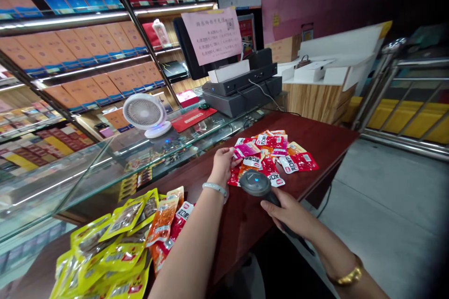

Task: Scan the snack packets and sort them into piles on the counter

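Observation:
My right hand (289,212) is wrapped round the handle of a dark barcode scanner (255,183). A small blue light shows on the scanner's head, which hangs over the near edge of a loose pile of red, orange and white snack packets (268,166). At the pile's left side, my left hand (223,163) pinches the end of a pink snack packet (246,149). Part of the pile is hidden behind the scanner. Left of my left forearm lie orange and red packets (163,219) beside a heap of yellow snack bags (112,247).
The dark red tabletop (329,138) adjoins a glass display counter (105,163). On the counter stand a white fan (145,114), a monitor bearing a pink sign (212,37), and a dark cash drawer (242,96). Boxed goods fill the shelves (101,46). Metal railing (403,103) runs at right.

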### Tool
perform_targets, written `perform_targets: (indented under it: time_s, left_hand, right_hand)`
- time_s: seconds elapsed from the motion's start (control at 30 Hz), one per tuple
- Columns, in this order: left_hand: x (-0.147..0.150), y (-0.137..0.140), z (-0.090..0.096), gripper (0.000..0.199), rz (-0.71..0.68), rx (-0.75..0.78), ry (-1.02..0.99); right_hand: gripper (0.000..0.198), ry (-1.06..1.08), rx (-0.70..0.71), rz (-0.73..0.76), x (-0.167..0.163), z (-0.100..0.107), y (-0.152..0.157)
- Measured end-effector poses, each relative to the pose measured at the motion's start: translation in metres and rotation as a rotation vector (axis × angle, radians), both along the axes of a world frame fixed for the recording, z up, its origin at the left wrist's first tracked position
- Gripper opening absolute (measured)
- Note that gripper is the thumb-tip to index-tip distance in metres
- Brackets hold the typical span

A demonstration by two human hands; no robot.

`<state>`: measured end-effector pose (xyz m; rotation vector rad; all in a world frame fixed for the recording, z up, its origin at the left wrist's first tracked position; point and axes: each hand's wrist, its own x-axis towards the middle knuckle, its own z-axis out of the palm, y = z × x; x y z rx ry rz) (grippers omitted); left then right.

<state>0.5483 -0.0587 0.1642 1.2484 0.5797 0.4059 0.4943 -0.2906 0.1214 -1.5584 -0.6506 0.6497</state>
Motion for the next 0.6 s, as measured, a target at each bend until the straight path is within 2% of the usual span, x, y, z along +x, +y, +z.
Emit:
perform_targets:
  time_s: [0.07, 0.13, 0.27, 0.33, 0.43, 0.6]
  left_hand:
    - [0.0, -0.006, -0.001, 0.03, -0.099, 0.003, 0.004]
    - [-0.006, -0.005, 0.0, 0.029, -0.174, 0.073, 0.012]
    - [-0.039, 0.021, 0.007, 0.023, -0.177, 0.405, 0.022]
    - [-0.066, 0.04, 0.013, 0.022, -0.142, 0.656, 0.078]
    - [-0.119, 0.067, 0.023, 0.025, -0.113, 0.984, 0.27]
    - [-0.2, 0.085, 0.033, 0.036, -0.096, 1.235, 0.738]
  right_hand:
    - [0.039, -0.003, 0.004, -0.007, 0.0, 0.0, -0.001]
    - [0.039, -0.002, 0.004, -0.002, 0.0, 0.002, -0.002]
    - [0.039, 0.003, -0.015, 0.052, -0.007, 0.013, -0.001]
    - [0.041, -0.003, -0.031, 0.09, -0.013, 0.017, 0.001]
    - [0.045, -0.002, -0.046, 0.171, -0.023, 0.019, 0.009]
    - [0.048, -0.014, -0.058, 0.279, -0.039, 0.018, 0.027]
